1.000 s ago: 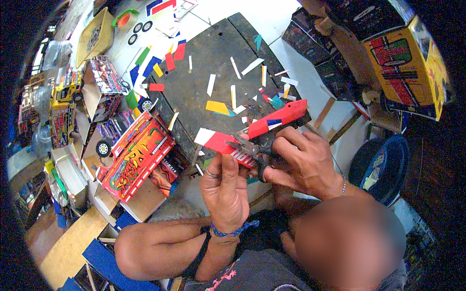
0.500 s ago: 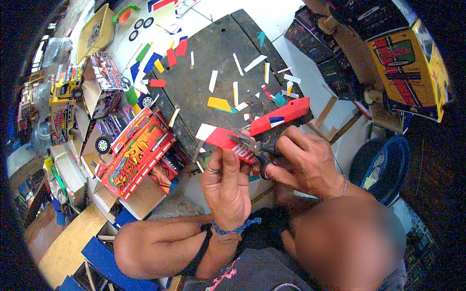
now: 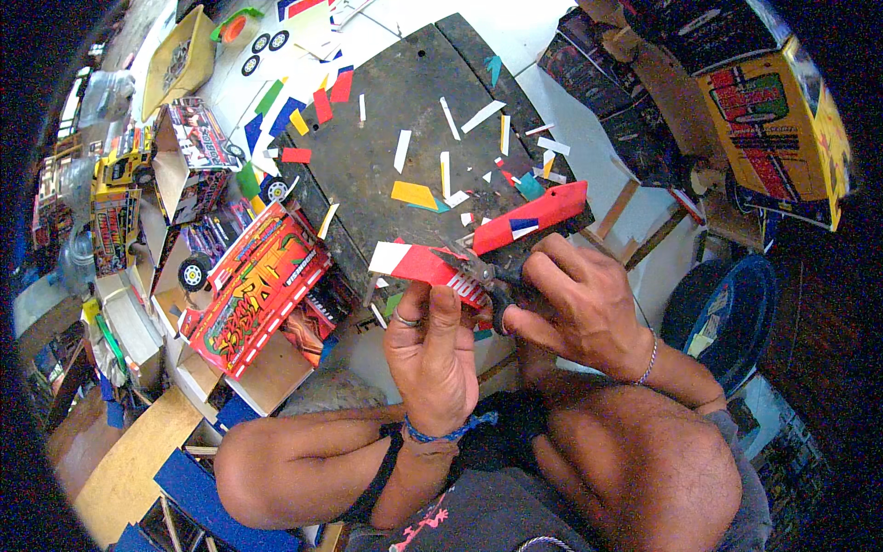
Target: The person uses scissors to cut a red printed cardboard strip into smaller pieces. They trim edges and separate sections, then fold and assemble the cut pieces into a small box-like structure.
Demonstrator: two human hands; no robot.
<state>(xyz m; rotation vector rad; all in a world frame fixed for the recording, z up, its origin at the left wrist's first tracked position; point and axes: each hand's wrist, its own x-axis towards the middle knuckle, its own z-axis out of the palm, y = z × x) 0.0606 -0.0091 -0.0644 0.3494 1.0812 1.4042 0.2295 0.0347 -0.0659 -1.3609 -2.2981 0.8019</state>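
Note:
My left hand [image 3: 432, 354] pinches a red and white printed strip [image 3: 418, 262] between thumb and fingers, its white end pointing left. My right hand [image 3: 579, 299] has its fingers through the handles of a pair of scissors [image 3: 478, 269]. The scissor blades lie across the upper edge of the strip; whether they are parted is hard to tell. Just beyond, a red piece with a blue and white patch [image 3: 538, 219] rests on a dark low table [image 3: 368, 152]. Small offcuts in white, yellow and teal are scattered there, among them a yellow piece [image 3: 414, 195].
Left of the table stands a red painted model truck body [image 3: 262, 294] with wheels nearby. A yellow tray [image 3: 179, 60] lies at the far left. At right are a large yellow box-shaped model [image 3: 773, 138] and a dark blue tub [image 3: 727, 317]. My bent knees flank my hands.
The scissors have shifted slightly against the strip, their blades now blurred and higher along its edge. The strip has tilted a little. Both hands keep their hold.

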